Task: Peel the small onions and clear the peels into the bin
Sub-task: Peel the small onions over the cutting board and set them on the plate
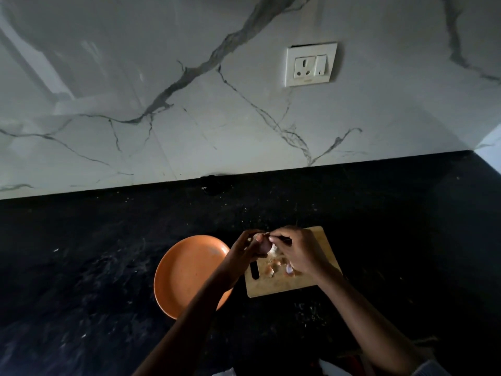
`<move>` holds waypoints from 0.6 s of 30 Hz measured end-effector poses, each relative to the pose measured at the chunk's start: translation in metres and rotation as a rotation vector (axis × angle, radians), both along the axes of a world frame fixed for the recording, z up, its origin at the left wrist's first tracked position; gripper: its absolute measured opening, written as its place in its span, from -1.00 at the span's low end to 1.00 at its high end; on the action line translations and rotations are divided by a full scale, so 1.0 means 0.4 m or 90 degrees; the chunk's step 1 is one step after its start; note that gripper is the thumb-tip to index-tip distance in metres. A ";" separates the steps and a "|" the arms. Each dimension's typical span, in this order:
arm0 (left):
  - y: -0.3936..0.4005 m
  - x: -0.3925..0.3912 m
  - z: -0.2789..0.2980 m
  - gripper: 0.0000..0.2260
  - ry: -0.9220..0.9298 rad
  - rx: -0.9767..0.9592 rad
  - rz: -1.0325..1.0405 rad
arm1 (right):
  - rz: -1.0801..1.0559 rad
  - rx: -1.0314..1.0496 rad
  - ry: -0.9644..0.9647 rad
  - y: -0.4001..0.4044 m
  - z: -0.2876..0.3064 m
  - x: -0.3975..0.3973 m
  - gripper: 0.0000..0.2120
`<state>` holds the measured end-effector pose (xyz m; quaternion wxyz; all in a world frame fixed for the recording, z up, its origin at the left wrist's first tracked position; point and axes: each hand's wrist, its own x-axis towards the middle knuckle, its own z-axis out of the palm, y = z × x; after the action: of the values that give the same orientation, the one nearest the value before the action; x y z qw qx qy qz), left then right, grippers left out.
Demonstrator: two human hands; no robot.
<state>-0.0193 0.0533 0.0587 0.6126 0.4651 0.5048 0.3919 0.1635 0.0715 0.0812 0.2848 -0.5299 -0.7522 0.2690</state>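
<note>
Our two forearms come up from the bottom edge of the view and meet above the near-left corner of the cutting board (291,283). At the centre of it all, our left hand (245,251) has its fingers curled round a small onion (263,244), holding it just above the board's left edge. Our right hand (296,252) closes on it from 3 o'clock, fingertips pinching at the top of the onion, where a thin bit of skin sticks up; whether that skin is already loose we cannot tell.

Below the hands, at about 5 o'clock from the onion, loose peels (272,268) lie scattered on the board, with one pale purplish piece (289,269) just beside our right wrist. A dark slot handle (254,271) runs along the board's left side.

Touching or nearly touching the board at 9 o'clock sits an orange plate (187,270), partly crossed by our left forearm.

All of this rests on a black speckled table (95,253), which stretches wide and bare to 9 o'clock and to 3 o'clock, and back toward 12 o'clock as far as the marble-patterned wall (189,104). A white socket plate (310,64) hangs on that wall, high at about 1 o'clock.
</note>
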 end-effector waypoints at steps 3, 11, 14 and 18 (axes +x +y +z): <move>-0.002 -0.001 0.000 -0.71 0.008 0.003 -0.003 | 0.000 0.009 -0.008 0.002 -0.004 -0.003 -0.86; 0.005 0.007 0.012 -0.78 0.049 0.043 0.000 | -0.037 0.008 -0.018 0.010 0.001 -0.030 -0.92; -0.004 0.009 0.017 -0.69 0.062 0.055 0.019 | -0.051 0.010 -0.010 0.010 0.004 -0.040 -0.90; -0.009 -0.004 0.022 -0.73 0.033 0.051 0.004 | -0.100 -0.029 0.051 0.013 0.004 -0.035 -0.90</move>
<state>-0.0209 0.0497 0.0677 0.5788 0.4979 0.5059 0.4014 0.1493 0.0767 0.0829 0.3231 -0.5823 -0.6899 0.2839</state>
